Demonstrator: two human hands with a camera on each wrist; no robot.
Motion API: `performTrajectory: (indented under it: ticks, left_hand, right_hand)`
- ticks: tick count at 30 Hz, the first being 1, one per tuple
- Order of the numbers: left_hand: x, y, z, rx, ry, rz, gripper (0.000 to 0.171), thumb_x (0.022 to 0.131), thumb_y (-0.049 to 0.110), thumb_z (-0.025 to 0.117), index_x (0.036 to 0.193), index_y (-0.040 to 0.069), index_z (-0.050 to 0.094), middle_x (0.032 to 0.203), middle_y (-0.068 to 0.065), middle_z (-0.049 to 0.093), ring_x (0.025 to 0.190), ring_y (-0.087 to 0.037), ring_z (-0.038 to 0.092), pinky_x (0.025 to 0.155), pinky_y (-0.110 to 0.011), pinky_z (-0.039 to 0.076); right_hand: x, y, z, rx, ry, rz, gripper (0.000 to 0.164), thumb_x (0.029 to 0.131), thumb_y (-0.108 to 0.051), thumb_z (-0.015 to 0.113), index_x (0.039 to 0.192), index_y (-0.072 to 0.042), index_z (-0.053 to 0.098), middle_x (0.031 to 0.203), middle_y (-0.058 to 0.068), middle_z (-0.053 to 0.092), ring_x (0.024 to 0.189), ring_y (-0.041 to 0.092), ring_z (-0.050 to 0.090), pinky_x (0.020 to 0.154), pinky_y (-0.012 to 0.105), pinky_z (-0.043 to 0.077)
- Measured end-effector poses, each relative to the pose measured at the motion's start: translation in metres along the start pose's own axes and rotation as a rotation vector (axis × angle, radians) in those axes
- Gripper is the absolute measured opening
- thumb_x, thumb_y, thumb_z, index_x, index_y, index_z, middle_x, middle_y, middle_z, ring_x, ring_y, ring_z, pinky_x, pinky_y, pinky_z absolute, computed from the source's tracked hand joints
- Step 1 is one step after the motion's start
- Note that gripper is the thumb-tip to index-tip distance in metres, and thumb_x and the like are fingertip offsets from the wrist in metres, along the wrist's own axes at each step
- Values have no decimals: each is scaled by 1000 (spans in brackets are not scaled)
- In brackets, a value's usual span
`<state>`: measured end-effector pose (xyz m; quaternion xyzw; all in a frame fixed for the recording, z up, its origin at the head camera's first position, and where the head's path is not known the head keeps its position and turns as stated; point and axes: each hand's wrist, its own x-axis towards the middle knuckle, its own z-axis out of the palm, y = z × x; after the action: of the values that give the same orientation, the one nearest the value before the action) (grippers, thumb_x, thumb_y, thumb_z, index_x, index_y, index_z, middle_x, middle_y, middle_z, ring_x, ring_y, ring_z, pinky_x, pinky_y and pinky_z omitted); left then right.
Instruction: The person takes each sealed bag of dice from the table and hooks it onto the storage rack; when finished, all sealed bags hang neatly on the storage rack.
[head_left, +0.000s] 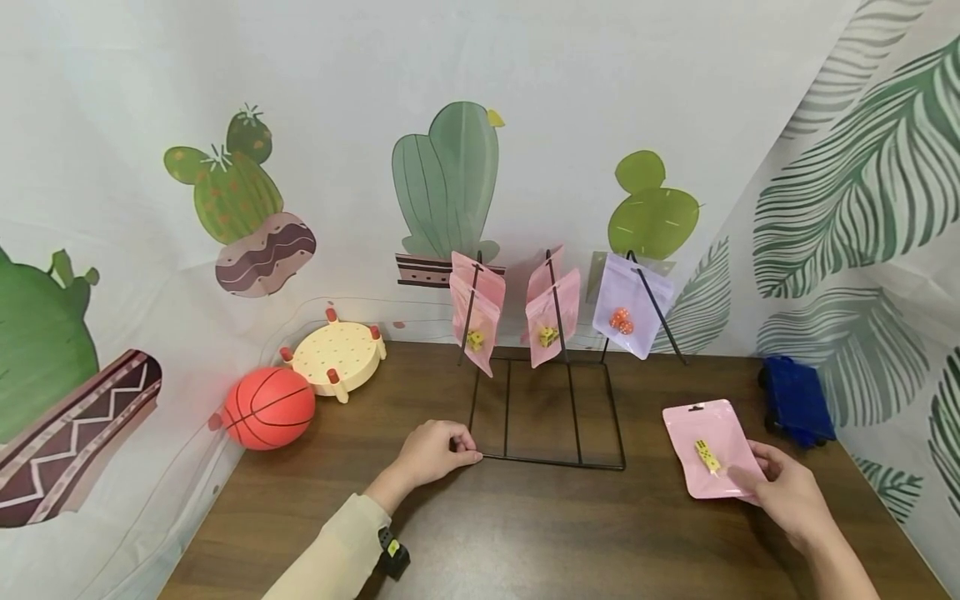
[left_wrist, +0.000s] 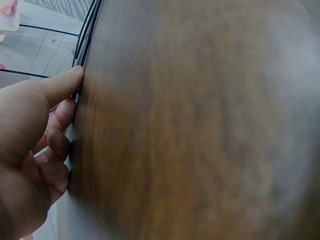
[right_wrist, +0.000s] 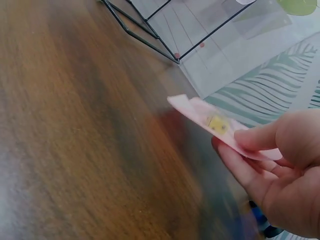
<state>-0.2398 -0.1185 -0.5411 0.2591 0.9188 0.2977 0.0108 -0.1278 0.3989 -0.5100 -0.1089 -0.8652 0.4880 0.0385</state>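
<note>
My right hand pinches the lower right edge of a pink zip pouch between thumb and fingers. Yellow dice show through its clear front, and a hang slot is cut in its top. In the right wrist view the pouch tilts above the wooden table. At the front left corner of a black wire display rack, my left hand grips the base wire with thumb and fingertips. From the rack's prongs hang pink pouches with yellow dice and a purple pouch with orange dice.
An orange-red toy basketball sits on the table's left, beside a cream round pegged stand. A blue wheeled toy is at the right edge. Behind the rack hangs a cactus-print cloth.
</note>
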Motion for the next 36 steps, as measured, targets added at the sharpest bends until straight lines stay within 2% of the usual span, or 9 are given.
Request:
performTrajectory:
  ticks: [4, 6, 8, 11, 13, 15, 22, 30, 36]
  left_hand:
    - [0, -1, 0, 1, 2, 3, 16, 89, 41, 83, 80, 36, 70, 72, 25, 59, 66, 0, 54, 61, -27, 45]
    - [1, -1, 0, -1, 3, 4, 17, 89, 41, 83, 80, 36, 70, 72, 25, 59, 66, 0, 54, 61, -27, 45]
    - [1, -2, 1, -1, 3, 6, 17, 89, 42, 83, 80, 36, 70, 72, 25, 59, 66, 0, 54, 61, -27, 45]
    - [1, -2, 1, 0, 1, 6, 17, 89, 42, 83, 79, 37, 70, 72, 25, 59, 66, 0, 54, 61, -27, 45]
    - [1, -2, 1, 0, 0, 6, 17, 89, 42, 83, 79, 36, 70, 72, 25, 59, 65, 0, 54, 61, -27, 45]
    - [1, -1, 1, 0, -1, 5, 17, 89, 42, 83, 79, 36, 70, 72, 24, 59, 65, 0, 54, 61, -27, 45]
    - [1, -1, 0, -8, -1, 10, 17, 89, 40, 83, 79, 36, 70, 72, 24, 59, 65, 0, 53, 61, -27, 44]
    - [0, 0, 0, -11, -2, 4, 17, 89, 40, 83, 80, 36, 70, 73, 24, 60, 68, -1, 55, 62, -28, 45]
    - [0, 0, 0, -11, -1, 5, 17, 89, 40, 83, 80, 36, 70, 73, 25, 59, 67, -1, 54, 61, -27, 45]
  right_hand:
    - [-2, 0, 2, 99, -10, -12, 64, 97, -1, 71, 144, 21, 34, 103, 5, 68, 79, 3, 65, 68, 26, 59]
    - [-3, 1, 4, 184, -12, -28, 64, 96, 1, 72, 144, 19, 34, 100, -6, 67, 81, 4, 66, 69, 26, 59]
    - [-4, 0, 6, 285, -11, -50, 58, 95, 2, 73, 142, 13, 41, 97, -12, 66, 82, 7, 68, 69, 26, 59]
    - [-7, -3, 10, 428, -8, -122, 46, 93, 8, 72, 133, -3, 53, 99, -10, 69, 83, 9, 70, 69, 26, 59]
    - [-9, -5, 12, 486, -7, -174, 46, 93, 11, 70, 129, -14, 57, 101, -8, 70, 83, 10, 71, 68, 26, 59]
    - [-11, -9, 13, 515, -2, -226, 50, 92, 15, 68, 128, -19, 59, 101, -6, 71, 82, 9, 71, 67, 26, 59]
    - [-19, -28, 17, 607, 5, -371, 54, 88, 22, 67, 132, -9, 60, 101, 3, 68, 82, 13, 70, 67, 26, 59]
    - [-29, -50, 17, 694, 16, -527, 60, 83, 37, 54, 133, 5, 57, 104, 5, 72, 86, 11, 73, 68, 24, 58]
    - [-38, -65, 14, 690, -5, -602, 62, 81, 40, 51, 135, 9, 54, 108, 4, 74, 89, 10, 74, 69, 23, 58]
